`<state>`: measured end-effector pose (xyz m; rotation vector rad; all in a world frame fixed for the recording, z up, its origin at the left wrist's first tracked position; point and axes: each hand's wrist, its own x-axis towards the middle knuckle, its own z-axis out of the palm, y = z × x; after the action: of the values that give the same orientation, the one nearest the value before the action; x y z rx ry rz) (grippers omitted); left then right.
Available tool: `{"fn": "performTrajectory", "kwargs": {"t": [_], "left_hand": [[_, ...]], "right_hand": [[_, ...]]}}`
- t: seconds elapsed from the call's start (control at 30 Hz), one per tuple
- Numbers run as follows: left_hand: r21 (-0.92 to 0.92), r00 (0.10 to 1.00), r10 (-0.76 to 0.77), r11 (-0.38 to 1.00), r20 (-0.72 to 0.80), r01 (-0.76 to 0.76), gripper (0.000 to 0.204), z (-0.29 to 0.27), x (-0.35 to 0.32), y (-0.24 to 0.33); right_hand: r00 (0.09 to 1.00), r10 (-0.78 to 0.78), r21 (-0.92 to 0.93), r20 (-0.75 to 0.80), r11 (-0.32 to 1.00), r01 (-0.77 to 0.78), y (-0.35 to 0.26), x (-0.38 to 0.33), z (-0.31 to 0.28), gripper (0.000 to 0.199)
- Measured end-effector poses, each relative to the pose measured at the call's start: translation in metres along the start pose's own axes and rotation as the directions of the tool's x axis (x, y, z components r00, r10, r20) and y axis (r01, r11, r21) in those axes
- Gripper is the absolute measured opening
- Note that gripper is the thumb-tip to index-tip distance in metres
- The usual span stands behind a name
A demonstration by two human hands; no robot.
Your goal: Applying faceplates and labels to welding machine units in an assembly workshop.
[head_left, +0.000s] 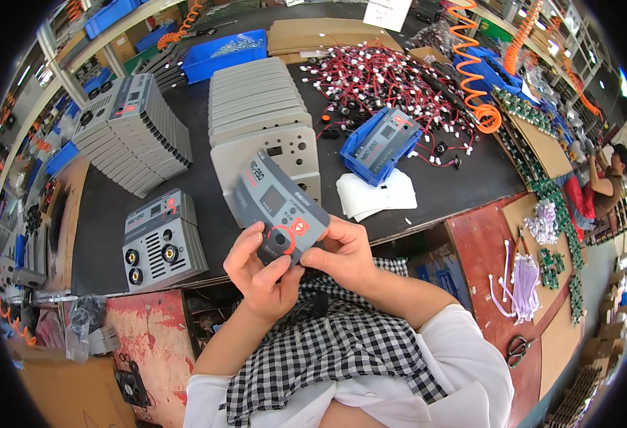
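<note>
A thin, slightly bent grey panel sticker (274,202) with red marks and dark cut-outs is held up in front of me, over the table's front edge. My right hand (343,253) pinches its lower right corner between thumb and fingers. Bent fingers of my left hand (262,274) grip the lower edge near the round opening. Just behind the sticker stands a row of bare grey metal panels (300,153) with holes, partly hidden by it. To the right, more such stickers (383,141) lie in a small blue bin (356,162), with white sheets (376,196) beside it.
Stacks of labelled panels (174,135) and finished-looking panels (160,246) stand at left. A blue tray (224,53) of small parts sits behind. Red-black wires (370,78) pile at the back right, below a coiled orange hose (470,78). Scissors (518,349) and green circuit boards (552,267) lie right.
</note>
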<state>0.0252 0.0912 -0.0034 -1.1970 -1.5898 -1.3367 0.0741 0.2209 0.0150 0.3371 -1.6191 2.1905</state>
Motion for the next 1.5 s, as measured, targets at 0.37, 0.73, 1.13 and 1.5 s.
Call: {"fn": "performTrajectory", "kwargs": {"t": [0.37,0.73,1.13,1.5], "left_hand": [[-0.309,0.618,-0.783,0.607,-0.075,0.732,0.027,-0.037,0.018,-0.076],[-0.430,0.640,-0.757,0.626,-0.133,0.651,0.008,-0.013,0.018,-0.116],[-0.412,0.586,-0.800,0.582,-0.133,0.701,0.011,-0.011,0.022,-0.116],[-0.356,0.607,-0.772,0.630,-0.188,0.690,0.014,-0.009,0.021,-0.121]], "right_hand": [[0.980,-0.140,-0.619,0.141,0.760,0.198,0.002,0.043,-0.052,0.008],[0.971,-0.186,-0.640,-0.149,0.767,0.048,0.036,0.084,-0.070,0.012],[0.955,-0.235,-0.625,-0.182,0.777,0.072,0.050,0.093,-0.075,0.013],[0.957,-0.201,-0.633,-0.211,0.774,0.023,0.044,0.093,-0.068,0.012]]}}
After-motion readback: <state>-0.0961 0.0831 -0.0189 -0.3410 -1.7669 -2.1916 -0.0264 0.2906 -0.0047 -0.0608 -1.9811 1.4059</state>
